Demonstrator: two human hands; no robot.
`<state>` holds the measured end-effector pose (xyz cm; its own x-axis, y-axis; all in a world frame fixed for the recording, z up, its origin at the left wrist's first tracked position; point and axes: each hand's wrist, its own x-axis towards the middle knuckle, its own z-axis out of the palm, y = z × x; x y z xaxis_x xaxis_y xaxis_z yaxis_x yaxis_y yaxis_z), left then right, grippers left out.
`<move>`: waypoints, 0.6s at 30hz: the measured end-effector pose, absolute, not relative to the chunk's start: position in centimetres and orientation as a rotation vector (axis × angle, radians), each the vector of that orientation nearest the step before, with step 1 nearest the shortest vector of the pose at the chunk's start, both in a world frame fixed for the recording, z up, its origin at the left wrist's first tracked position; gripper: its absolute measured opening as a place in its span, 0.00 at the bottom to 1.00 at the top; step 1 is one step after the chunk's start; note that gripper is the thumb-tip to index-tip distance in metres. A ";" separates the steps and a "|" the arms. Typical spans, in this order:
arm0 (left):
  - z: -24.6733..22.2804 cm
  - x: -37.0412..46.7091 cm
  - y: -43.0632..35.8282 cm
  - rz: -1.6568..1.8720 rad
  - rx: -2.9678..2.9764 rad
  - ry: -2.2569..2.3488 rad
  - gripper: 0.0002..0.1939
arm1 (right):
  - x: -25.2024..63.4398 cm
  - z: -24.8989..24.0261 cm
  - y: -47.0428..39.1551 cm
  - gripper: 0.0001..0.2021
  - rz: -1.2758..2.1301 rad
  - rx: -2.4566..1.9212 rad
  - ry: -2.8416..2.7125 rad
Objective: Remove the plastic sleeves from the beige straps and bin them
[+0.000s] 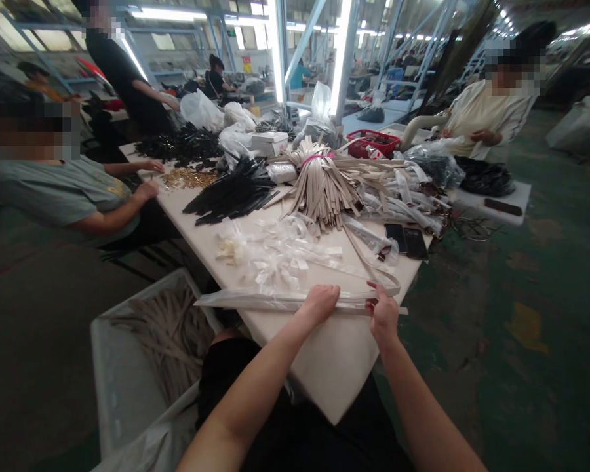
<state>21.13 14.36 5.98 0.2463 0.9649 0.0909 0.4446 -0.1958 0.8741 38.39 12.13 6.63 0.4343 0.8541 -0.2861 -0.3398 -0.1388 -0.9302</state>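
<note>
Near the front corner of the table, a long clear plastic sleeve [255, 300] with pale straps inside lies crosswise. My left hand [323, 301] is closed around its middle part. At its right end my right hand [383, 313] has its fingers closed on the straps [391, 282], one of which loops up and back toward the pile. Just behind my left hand lies a heap of clear plastic sleeves [280, 252] with white tabs. A large bundle of beige straps [324, 187], tied with a pink band, stands farther back.
Black strips [233, 190] and gold pieces [189, 178] lie at the back left. A red basket [373, 143] stands behind the beige bundle. Dark flat cases [407, 241] rest by the right edge. A white bin [120, 367] of straps is at lower left. People sit at both sides.
</note>
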 end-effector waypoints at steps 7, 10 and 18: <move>6.1 21.2 14.5 0.961 1.654 1.272 0.08 | 36.4 6.6 12.6 0.28 1.251 -1.302 -0.642; 6.3 20.6 14.7 0.952 1.655 1.305 0.09 | 36.9 7.1 13.1 0.27 1.117 -1.271 -0.530; 7.4 19.9 15.1 1.000 1.772 1.285 0.08 | 34.7 7.5 13.5 0.27 1.282 -1.226 -0.720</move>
<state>19.86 15.11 7.39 0.2027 0.9635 0.1748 0.4058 -0.2451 0.8805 34.69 13.47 7.48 0.2115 0.9524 -0.2194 -0.3087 -0.1479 -0.9396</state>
